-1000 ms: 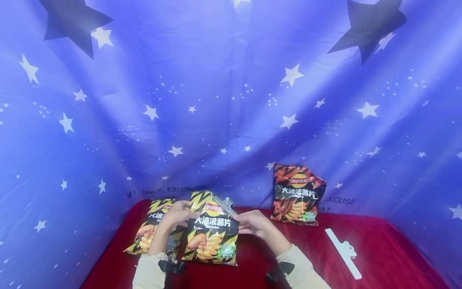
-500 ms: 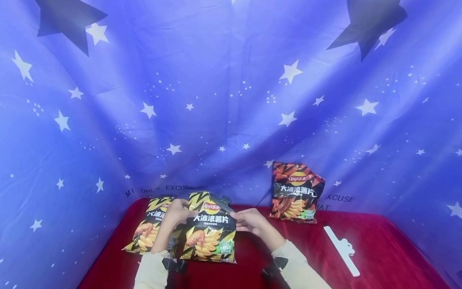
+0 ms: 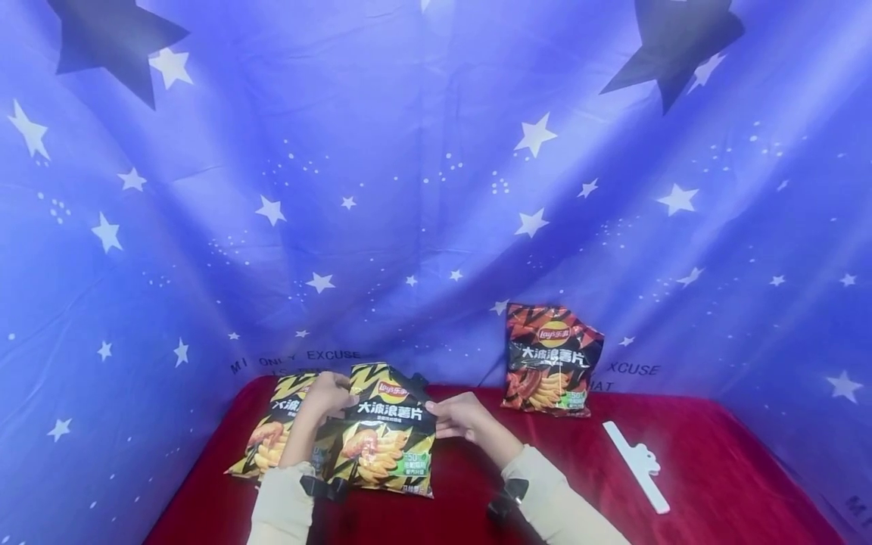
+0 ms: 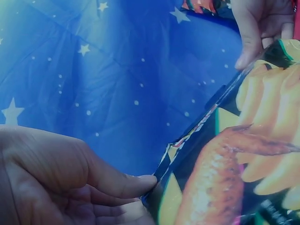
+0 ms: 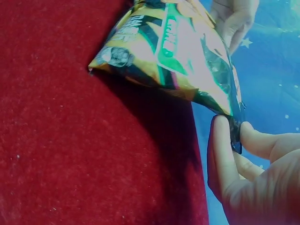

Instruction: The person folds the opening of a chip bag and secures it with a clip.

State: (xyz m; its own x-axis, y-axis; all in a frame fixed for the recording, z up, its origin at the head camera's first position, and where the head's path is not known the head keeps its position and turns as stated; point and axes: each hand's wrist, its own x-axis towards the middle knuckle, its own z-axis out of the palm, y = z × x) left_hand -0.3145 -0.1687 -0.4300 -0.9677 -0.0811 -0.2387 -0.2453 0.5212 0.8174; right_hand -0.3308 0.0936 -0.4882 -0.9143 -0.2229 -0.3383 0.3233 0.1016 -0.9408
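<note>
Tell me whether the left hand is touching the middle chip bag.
Touching: in the left wrist view, the left hand has its thumb tip pressed on the edge of the chip bag.

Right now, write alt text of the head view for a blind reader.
A left hand and right hand hold a yellow-black chip bag between them. A similar bag is at left; a red-black bag and white clip are at right, on red cloth.

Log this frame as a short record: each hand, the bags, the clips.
left hand: pinches left edge of the middle bag
right hand: pinches the same bag's right side
dark clip: at that bag's upper right
left bag: on the cloth, partly hidden
red bag: stands by the curtain
white clip: on the cloth, at right
</note>
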